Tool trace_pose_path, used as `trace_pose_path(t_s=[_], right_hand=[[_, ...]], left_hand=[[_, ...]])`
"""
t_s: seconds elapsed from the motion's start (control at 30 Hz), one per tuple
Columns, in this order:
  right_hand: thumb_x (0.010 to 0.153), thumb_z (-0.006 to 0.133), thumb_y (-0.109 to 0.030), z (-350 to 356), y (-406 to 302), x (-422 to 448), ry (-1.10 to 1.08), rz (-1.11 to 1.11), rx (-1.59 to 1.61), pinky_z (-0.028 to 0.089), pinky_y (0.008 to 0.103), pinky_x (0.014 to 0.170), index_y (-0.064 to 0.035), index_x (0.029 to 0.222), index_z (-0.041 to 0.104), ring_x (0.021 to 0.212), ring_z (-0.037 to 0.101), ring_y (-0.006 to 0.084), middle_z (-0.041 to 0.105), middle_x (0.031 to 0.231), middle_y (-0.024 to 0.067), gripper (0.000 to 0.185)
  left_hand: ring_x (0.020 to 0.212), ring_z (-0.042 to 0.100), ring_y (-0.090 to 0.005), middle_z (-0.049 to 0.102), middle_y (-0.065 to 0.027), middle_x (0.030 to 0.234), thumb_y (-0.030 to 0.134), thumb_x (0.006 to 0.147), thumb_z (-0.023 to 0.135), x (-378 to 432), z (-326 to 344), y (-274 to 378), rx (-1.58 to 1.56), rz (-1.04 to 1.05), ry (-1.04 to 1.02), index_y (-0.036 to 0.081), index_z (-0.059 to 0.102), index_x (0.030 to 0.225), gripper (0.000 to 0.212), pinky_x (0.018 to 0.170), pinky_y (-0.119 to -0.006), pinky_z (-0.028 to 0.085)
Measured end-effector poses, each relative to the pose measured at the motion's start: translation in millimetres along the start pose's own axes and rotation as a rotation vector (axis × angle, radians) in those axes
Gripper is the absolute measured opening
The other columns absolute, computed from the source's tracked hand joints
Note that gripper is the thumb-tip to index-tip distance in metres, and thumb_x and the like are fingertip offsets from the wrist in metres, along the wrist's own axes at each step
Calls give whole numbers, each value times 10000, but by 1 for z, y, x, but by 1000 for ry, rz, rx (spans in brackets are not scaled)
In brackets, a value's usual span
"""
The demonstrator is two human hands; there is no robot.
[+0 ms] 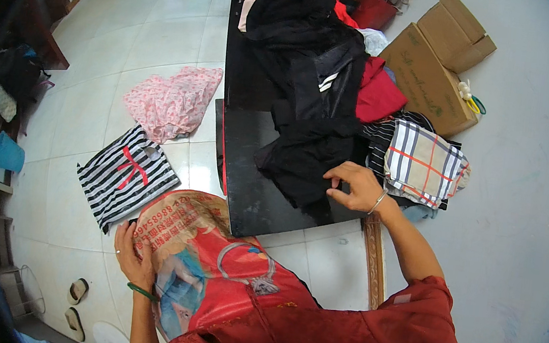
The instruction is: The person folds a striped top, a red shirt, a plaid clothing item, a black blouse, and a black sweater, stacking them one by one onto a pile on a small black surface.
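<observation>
Above the near end of a black table [273, 225], my right hand [355, 185] has its thumb and fingertips apart, with nothing visibly held between them. It is beside a crumpled black garment [315, 148] that lies on the tabletop. My left hand [135, 257] rests at the edge of a red printed cover [237, 274] across my lap; its fingertips are partly hidden there, so I cannot tell whether they grip it. Just beyond that hand lies a black-and-white striped plastic bag [112, 188] with a red bow print. Farther off, a pink patterned cloth [176, 102] is on the floor.
More dark clothing [306, 28] covers the table's far part. Along its right side are a red cloth [377, 94], a folded plaid cloth [426, 158] and a cardboard box [427, 79] against the wall. Slippers [78, 291] and a blue bin [9, 151] stand to the left.
</observation>
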State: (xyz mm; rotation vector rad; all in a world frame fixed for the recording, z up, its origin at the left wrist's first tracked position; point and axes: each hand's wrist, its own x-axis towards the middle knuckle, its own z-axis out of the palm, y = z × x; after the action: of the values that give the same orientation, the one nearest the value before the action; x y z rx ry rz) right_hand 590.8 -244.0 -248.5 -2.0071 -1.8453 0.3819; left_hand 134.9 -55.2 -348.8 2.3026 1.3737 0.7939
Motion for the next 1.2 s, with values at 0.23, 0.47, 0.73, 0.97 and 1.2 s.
trace_pose_path(t_s=[0.23, 0.47, 0.73, 0.97, 1.2], right_hand=[[713, 699, -263, -16, 17, 43, 517, 11, -400, 390, 392, 914, -18, 1237, 471, 1104, 489, 337, 586, 1054, 156, 621], [681, 688, -252, -3, 25, 62, 14, 155, -268, 442, 381, 821, -10, 1068, 609, 880, 603, 338, 647, 905, 200, 463], [748, 503, -52, -94, 8, 82, 371, 104, 862, 462, 260, 805, 30, 999, 626, 884, 599, 142, 655, 961, 71, 291], [878, 494, -112, -209, -34, 119, 827, -113, 1277, 470, 356, 908, 56, 1071, 587, 980, 607, 255, 630, 1065, 153, 272], [901, 459, -91, -248, -105, 143, 844, -182, 1229, 464, 354, 933, 77, 1083, 570, 1007, 599, 259, 623, 1086, 160, 272]], left_hand=[[1248, 395, -356, 490, -174, 1298, 137, 811, 580, -1, 1, 0, -7, -15, 14, 15, 544, 1197, 406, 1049, -427, 283], [1243, 399, -360, 495, -186, 1285, 117, 804, 591, -4, -1, -4, -34, -5, 32, 5, 542, 1197, 412, 1045, -433, 288], [1225, 413, -361, 494, -188, 1283, 116, 788, 587, -3, 1, -5, -46, 19, 45, 13, 551, 1185, 411, 1037, -427, 302], [1222, 414, -368, 498, -187, 1278, 137, 793, 587, -5, -2, -5, -27, 9, 51, 16, 554, 1175, 402, 1034, -439, 305], [1218, 420, -369, 505, -184, 1267, 143, 781, 598, -9, -1, -11, -31, 23, 88, 21, 554, 1169, 409, 1029, -431, 310]])
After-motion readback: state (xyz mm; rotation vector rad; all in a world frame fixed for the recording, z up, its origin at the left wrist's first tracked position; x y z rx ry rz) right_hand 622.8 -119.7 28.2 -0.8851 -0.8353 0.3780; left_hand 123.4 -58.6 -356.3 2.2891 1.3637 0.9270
